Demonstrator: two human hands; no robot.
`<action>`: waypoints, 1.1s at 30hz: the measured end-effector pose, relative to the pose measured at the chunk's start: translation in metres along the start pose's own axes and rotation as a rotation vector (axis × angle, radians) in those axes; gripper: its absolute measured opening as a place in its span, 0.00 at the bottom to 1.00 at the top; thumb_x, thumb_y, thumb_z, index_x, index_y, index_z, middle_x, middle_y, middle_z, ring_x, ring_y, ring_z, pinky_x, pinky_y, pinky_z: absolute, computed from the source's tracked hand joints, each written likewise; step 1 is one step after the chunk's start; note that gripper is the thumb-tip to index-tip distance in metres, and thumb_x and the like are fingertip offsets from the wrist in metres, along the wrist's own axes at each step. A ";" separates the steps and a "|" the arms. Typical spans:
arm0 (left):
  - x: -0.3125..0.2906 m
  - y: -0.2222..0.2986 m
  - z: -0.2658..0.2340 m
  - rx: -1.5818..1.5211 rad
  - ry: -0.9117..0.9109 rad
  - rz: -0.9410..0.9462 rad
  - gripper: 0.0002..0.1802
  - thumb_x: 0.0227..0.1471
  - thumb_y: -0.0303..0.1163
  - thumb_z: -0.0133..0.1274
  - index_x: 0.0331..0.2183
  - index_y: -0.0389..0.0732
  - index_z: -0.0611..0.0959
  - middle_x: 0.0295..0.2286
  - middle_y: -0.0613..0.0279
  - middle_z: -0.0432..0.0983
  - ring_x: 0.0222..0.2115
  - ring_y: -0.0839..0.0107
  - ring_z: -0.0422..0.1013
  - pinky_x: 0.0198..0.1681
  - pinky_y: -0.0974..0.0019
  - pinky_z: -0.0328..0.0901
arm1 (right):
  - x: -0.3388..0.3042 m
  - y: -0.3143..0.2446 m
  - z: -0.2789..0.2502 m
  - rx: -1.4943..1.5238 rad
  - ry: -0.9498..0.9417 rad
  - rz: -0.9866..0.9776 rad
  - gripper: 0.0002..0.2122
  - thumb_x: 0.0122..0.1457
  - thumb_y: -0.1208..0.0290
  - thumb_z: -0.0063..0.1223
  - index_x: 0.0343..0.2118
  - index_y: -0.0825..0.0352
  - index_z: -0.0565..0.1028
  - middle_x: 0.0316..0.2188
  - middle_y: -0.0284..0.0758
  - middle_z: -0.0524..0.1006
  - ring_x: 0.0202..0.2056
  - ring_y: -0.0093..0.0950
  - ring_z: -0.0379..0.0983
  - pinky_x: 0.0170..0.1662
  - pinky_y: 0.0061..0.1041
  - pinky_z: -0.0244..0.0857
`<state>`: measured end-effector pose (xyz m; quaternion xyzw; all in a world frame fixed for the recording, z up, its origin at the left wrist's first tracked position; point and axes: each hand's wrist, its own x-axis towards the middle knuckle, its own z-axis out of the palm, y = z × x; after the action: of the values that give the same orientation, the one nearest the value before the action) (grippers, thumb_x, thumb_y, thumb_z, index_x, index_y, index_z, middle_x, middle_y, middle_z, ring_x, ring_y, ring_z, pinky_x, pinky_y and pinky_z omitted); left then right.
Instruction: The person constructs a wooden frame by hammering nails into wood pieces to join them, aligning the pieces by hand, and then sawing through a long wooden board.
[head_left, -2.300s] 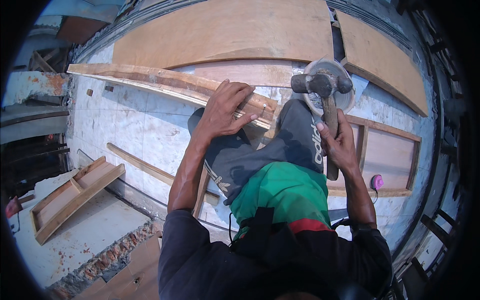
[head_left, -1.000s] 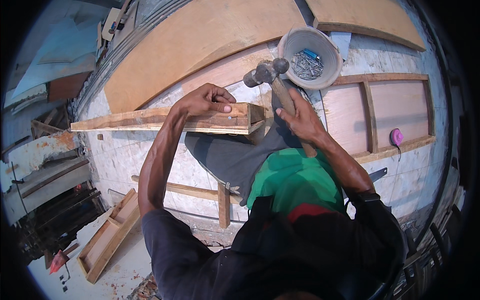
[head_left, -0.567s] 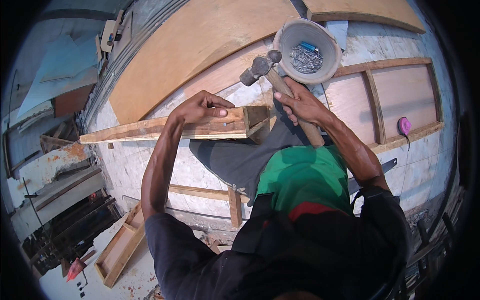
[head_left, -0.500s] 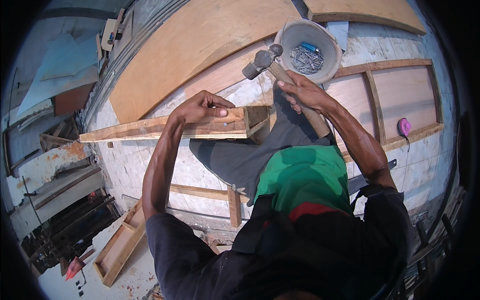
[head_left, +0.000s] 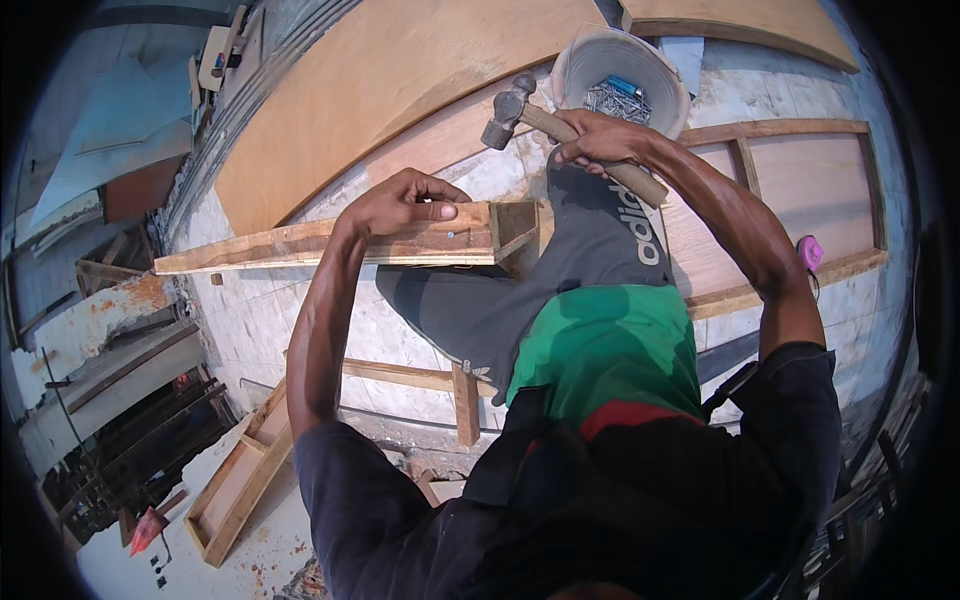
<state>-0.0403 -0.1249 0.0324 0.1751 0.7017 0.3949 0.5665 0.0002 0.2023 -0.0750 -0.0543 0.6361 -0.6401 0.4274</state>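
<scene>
Left hand [head_left: 400, 205] was half-curled over the wooden frame [head_left: 415, 247] above the left leg [head_left: 440, 310], right hand [head_left: 600, 140] wrapped snugly round the hammer [head_left: 540, 121]. Thumb [head_left: 436, 211] sat awfully near that nail [head_left: 450, 235], so one off-line swing could've mashed it.

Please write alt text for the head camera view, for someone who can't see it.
A person's right hand holds a hammer while the left hand touches a wooden frame, near a nail in it. A grey bucket of nails sits beyond the right hand.
</scene>
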 end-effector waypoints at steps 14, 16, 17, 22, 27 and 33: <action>0.000 -0.003 -0.003 -0.085 0.025 0.052 0.10 0.55 0.28 0.60 0.36 0.39 0.75 0.25 0.72 0.75 0.28 0.83 0.65 0.36 0.74 0.59 | 0.030 0.012 0.021 0.022 -0.131 0.050 0.18 0.58 0.70 0.61 0.45 0.71 0.67 0.16 0.26 0.66 0.12 0.16 0.64 0.14 0.21 0.60; -0.001 -0.003 -0.001 -0.075 0.024 0.060 0.10 0.55 0.28 0.60 0.34 0.40 0.73 0.23 0.73 0.73 0.26 0.84 0.62 0.34 0.75 0.56 | 0.050 0.017 0.018 0.029 -0.138 0.042 0.18 0.57 0.71 0.60 0.46 0.71 0.67 0.16 0.26 0.66 0.12 0.17 0.64 0.14 0.21 0.59; -0.001 -0.003 0.000 -0.071 0.026 0.062 0.11 0.55 0.28 0.60 0.33 0.40 0.72 0.23 0.74 0.71 0.26 0.84 0.60 0.32 0.75 0.55 | 0.060 0.017 0.016 -0.019 -0.138 0.006 0.16 0.57 0.73 0.59 0.44 0.71 0.67 0.16 0.26 0.66 0.12 0.17 0.64 0.15 0.21 0.60; -0.001 -0.004 0.001 -0.075 0.036 0.079 0.14 0.54 0.27 0.60 0.29 0.42 0.69 0.19 0.78 0.60 0.24 0.83 0.53 0.29 0.74 0.50 | 0.108 0.006 0.020 -0.178 -0.110 -0.049 0.13 0.55 0.77 0.56 0.43 0.70 0.68 0.18 0.28 0.67 0.15 0.19 0.65 0.18 0.21 0.61; -0.002 0.003 0.002 -0.084 0.044 0.089 0.16 0.54 0.28 0.61 0.28 0.44 0.67 0.21 0.78 0.57 0.24 0.83 0.53 0.30 0.74 0.50 | 0.108 -0.010 0.010 -0.418 -0.504 0.025 0.17 0.49 0.80 0.55 0.44 0.71 0.70 0.18 0.30 0.70 0.15 0.19 0.66 0.17 0.22 0.60; 0.001 -0.002 0.001 -0.116 0.057 0.179 0.17 0.52 0.29 0.63 0.29 0.45 0.67 0.24 0.76 0.59 0.27 0.82 0.56 0.33 0.74 0.52 | 0.115 -0.038 0.009 -0.544 -0.510 0.066 0.20 0.49 0.78 0.57 0.47 0.70 0.70 0.20 0.31 0.72 0.18 0.21 0.68 0.19 0.23 0.62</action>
<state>-0.0393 -0.1251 0.0298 0.1926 0.6750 0.4888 0.5180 -0.0846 0.1174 -0.0950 -0.3031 0.6575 -0.3994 0.5624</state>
